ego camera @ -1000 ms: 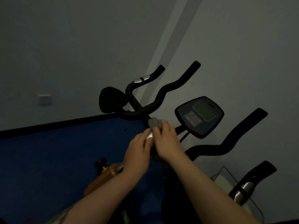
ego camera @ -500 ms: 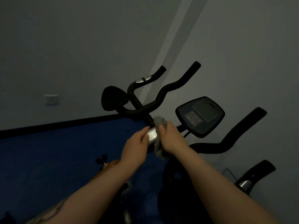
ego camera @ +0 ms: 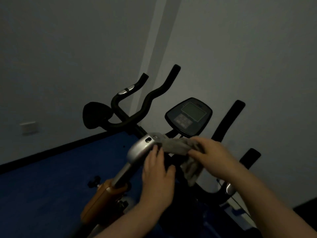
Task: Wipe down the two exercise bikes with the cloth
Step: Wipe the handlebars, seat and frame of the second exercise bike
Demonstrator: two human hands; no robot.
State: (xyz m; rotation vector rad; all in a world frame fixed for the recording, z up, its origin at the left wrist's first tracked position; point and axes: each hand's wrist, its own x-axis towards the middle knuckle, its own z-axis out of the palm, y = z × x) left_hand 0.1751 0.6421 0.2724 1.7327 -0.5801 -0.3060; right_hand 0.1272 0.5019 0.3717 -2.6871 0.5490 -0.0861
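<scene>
Two exercise bikes stand side by side in a dim room. The near left bike has a silver stem housing (ego camera: 140, 149) above an orange frame (ego camera: 103, 198) and black handlebars (ego camera: 145, 102). The right bike carries a console (ego camera: 188, 115) and black handlebars (ego camera: 228, 121). My right hand (ego camera: 214, 157) grips a grey cloth (ego camera: 178, 148) draped over the top of the silver housing, its tail hanging down. My left hand (ego camera: 157, 176) rests against the housing's lower side, fingers fairly straight and thumb spread.
A blue floor mat (ego camera: 51, 177) lies under the bikes, bordered by a black skirting line along grey walls. A black bike seat (ego camera: 97, 114) sits behind the left handlebars. A wall socket (ego camera: 28, 127) is at the left. A black knob (ego camera: 94, 181) sticks out by the orange frame.
The view has moved closer and the silver housing is more exposed. My right hand has dragged the cloth rightward across the housing's top. My left hand slid lower along the stem.
</scene>
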